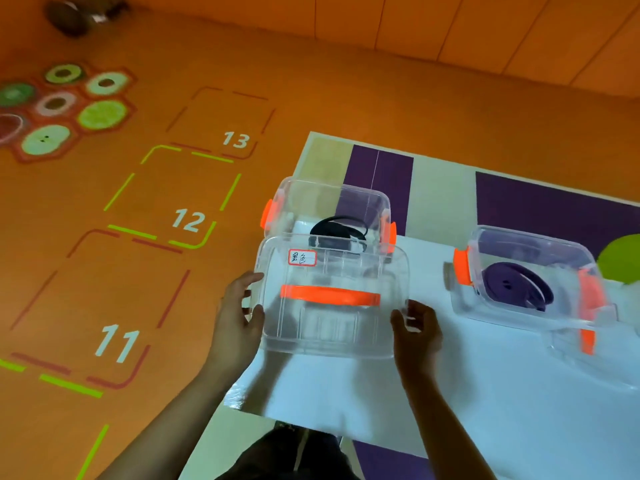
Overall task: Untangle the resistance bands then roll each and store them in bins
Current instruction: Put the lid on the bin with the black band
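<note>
A clear plastic lid point(332, 327) with an orange handle and a red-bordered label is held flat in front of me, just above the near edge of a clear bin point(287, 199). My left hand point(239, 317) grips its left edge and my right hand point(417, 330) grips its right edge. Inside that bin lies a rolled black resistance band point(337, 233). To the right stands a second clear bin point(568, 247) with orange latches, holding a rolled purple band point(516, 285). Its lid point(588, 351) lies beside it at the front right.
Both bins rest on a white sheet point(485, 393) over a purple and cream mat point(554, 199). The orange floor point(104, 271) to the left has numbered squares 11, 12 and 13 and coloured circles. My dark-clothed knee point(294, 455) shows at the bottom.
</note>
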Available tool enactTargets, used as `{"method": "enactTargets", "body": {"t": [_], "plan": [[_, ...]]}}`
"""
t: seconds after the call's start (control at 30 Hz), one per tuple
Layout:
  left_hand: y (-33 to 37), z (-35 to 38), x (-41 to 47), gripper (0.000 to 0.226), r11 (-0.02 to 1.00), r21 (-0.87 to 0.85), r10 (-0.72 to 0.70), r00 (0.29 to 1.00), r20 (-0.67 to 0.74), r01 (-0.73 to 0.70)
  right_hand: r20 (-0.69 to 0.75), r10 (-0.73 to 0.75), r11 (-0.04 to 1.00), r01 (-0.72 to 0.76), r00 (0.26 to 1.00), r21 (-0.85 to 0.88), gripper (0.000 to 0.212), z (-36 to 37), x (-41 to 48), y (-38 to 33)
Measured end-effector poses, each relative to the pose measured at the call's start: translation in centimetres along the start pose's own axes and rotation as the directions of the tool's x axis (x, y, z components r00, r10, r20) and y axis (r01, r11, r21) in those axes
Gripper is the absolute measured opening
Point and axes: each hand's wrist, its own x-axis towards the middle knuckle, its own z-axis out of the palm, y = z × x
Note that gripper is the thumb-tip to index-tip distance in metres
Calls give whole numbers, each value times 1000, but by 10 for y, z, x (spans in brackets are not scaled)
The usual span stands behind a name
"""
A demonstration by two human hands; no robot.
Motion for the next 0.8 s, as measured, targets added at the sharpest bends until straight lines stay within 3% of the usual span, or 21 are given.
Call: {"method": "enactTargets", "body": {"t": [0.13,0.33,0.57,0.8], "plan": [[17,-1,45,58,997,28,74,997,-2,-74,-24,-16,1000,15,1000,-28,29,1,28,-25],[24,10,125,50,1000,-10,-18,999,33,18,32,-23,983,28,999,-179,32,28,83,-68],[23,16,200,47,991,97,-92,995,46,87,67,-55,966,70,996,-250,40,78,131,-90],[8,32,222,53,946,312,-120,989,88,86,116,-76,941,110,990,-320,45,90,153,-77]]}}
